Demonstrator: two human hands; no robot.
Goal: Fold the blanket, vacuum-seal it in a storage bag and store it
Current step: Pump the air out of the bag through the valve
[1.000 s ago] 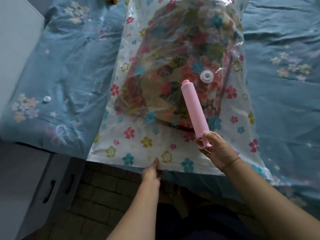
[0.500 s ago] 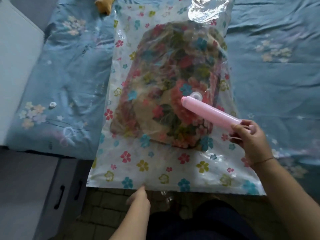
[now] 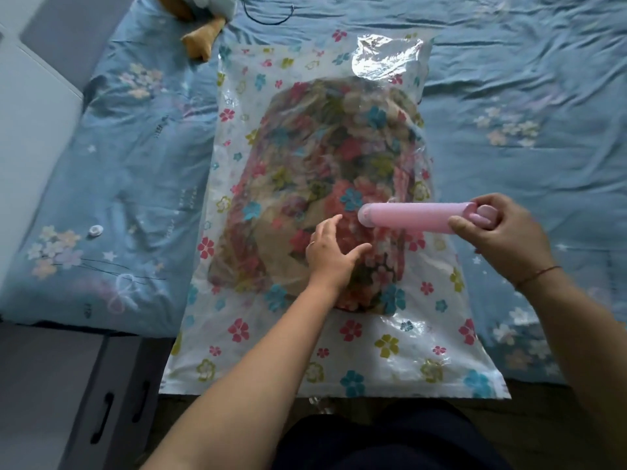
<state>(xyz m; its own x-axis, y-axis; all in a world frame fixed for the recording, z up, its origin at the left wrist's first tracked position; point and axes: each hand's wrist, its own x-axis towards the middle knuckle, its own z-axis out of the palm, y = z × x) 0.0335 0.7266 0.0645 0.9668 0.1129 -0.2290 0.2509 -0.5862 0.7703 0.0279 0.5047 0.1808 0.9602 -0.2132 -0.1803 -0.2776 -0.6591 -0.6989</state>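
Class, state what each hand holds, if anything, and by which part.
The right hand grips the pink cylindrical plastic pump at its handle end. The left hand holds nothing, fingers spread over the clear flower-printed plastic bag.

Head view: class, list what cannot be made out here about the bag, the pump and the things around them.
- Pink pump: its handle end is mostly hidden in the right hand's grip.
- Storage bag: whether its near edge is sealed is too fine to see.
- Blanket: partly covered by the left hand and the pump.
- Small white round thing on the bedsheet: too small to identify.
- Yellow soft toy: cut off by the top edge.
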